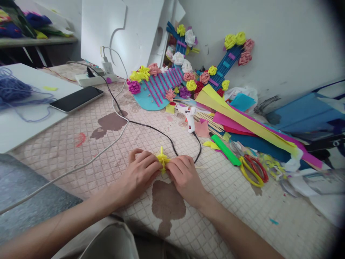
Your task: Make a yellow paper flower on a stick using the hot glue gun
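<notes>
left hand point(144, 168): fingertips close together, gripping the left side of the yellow piece point(162, 158)
right hand point(185, 176): fingers pinching its right side
yellow piece: between both sets of fingertips; light, even pressure should spare its thin strips

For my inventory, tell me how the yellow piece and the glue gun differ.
The yellow piece is pinched between the left hand and right hand; the glue gun lies untouched. The yellow piece has a narrow strip sticking up; the glue gun is mostly white and pistol-shaped, with a black cord. Both are at the same tabletop.
</notes>
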Demonstrator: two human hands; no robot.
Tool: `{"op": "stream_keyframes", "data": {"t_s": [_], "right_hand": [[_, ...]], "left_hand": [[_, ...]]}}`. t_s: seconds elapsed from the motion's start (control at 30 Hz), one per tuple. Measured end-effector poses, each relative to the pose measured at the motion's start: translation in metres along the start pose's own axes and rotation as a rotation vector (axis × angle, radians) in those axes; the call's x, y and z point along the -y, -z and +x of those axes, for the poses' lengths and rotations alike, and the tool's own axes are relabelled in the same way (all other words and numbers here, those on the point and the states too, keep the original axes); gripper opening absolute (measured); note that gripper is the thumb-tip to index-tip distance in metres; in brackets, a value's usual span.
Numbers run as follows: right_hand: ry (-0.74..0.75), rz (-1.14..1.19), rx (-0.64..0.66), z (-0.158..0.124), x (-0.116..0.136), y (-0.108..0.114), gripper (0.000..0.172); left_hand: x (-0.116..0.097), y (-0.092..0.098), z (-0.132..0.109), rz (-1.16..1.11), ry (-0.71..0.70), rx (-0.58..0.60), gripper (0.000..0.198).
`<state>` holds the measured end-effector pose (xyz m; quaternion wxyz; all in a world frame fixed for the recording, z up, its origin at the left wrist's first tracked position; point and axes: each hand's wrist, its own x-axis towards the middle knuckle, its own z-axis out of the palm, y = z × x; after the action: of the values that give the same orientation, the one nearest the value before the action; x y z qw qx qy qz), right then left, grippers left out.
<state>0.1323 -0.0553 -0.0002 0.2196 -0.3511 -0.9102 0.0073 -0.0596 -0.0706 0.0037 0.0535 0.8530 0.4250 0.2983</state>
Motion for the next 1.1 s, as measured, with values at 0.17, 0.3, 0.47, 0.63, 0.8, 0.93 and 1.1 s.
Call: {"op": "stream_keyframes", "data": {"t_s": [0.17, 0.3, 0.47, 0.63, 0.8, 0.93, 1.1], "right_hand": [[0.007, 0.010, 0.001, -0.001, -0.001, 0.000, 0.017], [0.010, 0.012, -0.016, 0.000, -0.001, 0.001, 0.017], [-0.060, 0.064, -0.160, -0.001, 0.006, 0.011, 0.012], [-0.204, 0.094, -0.151, -0.010, 0.019, 0.013, 0.019], [-0.279, 0.091, -0.105, -0.014, 0.026, 0.008, 0.014], [-0.293, 0.071, -0.106, -0.012, 0.027, 0.004, 0.016], [-0.292, 0.062, -0.123, -0.010, 0.028, 0.002, 0.019]], "left_hand": [[0.000, 0.000, -0.001, -0.005, 0.006, 0.018, 0.014], [-0.001, -0.001, -0.001, 0.001, 0.006, 0.005, 0.016], [-0.002, -0.001, 0.001, 0.008, 0.015, -0.012, 0.016], [-0.006, -0.001, 0.002, -0.016, 0.040, 0.010, 0.015], [-0.009, 0.000, 0.003, -0.019, 0.047, 0.021, 0.016], [-0.010, 0.000, 0.004, -0.016, 0.044, 0.016, 0.017], [-0.010, -0.001, 0.004, -0.019, 0.052, 0.010, 0.014]]}}
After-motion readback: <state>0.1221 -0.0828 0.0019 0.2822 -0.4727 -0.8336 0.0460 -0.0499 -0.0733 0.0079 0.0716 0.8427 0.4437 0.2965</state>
